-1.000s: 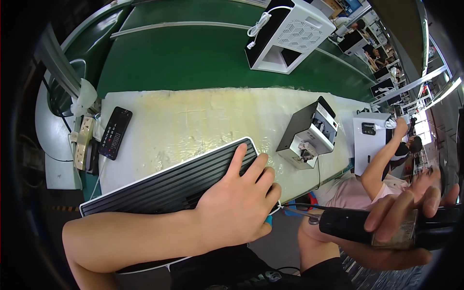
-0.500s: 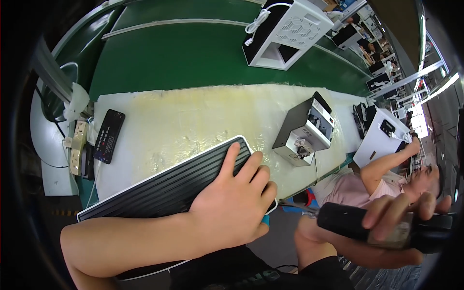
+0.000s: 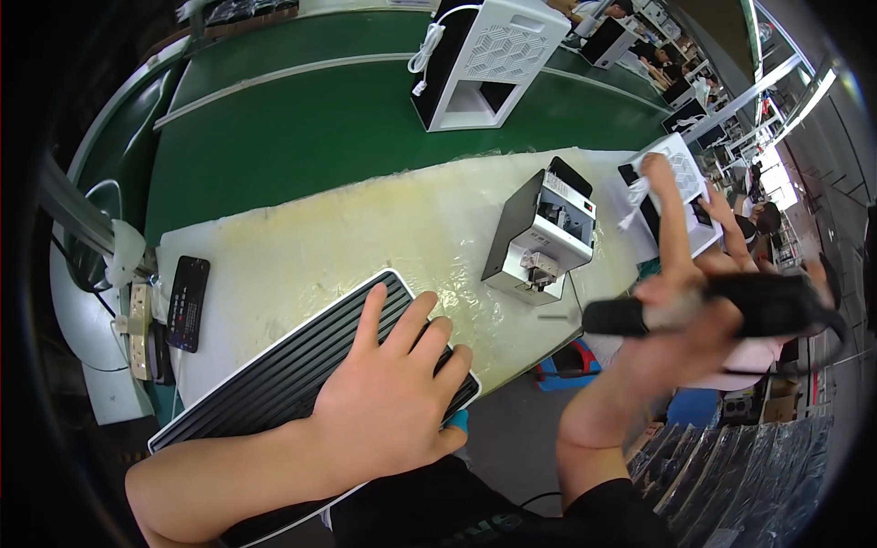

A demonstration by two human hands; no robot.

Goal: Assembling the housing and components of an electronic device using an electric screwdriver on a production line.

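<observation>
A white-framed unit with a black ribbed face [image 3: 274, 388] lies slantwise on the near side of the bench. My left hand [image 3: 384, 388] rests across its right end, fingers spread over the ribs and thumb at the edge beside a small teal patch. Off to the right, apart from the unit, my right hand [image 3: 685, 342] is closed around a black electric screwdriver [image 3: 767, 306], smeared by motion. Its bit is not visible now. A grey-and-black box-shaped machine [image 3: 534, 242] with an open front mechanism stands on the bench between my hands, farther back.
A black remote-like device [image 3: 188, 301] lies at left beside a power strip [image 3: 139, 333]. White appliance housing [image 3: 498, 64] stands on the green surface [image 3: 292, 137] behind. At right a co-worker's hands touch another white housing [image 3: 681, 164]. A blue-and-red bin [image 3: 568, 365] sits below.
The view has shifted. My right hand has raised the screwdriver and turned its tip out of sight. My left hand stays on the ribbed unit. The co-worker now reaches over the white housing.
</observation>
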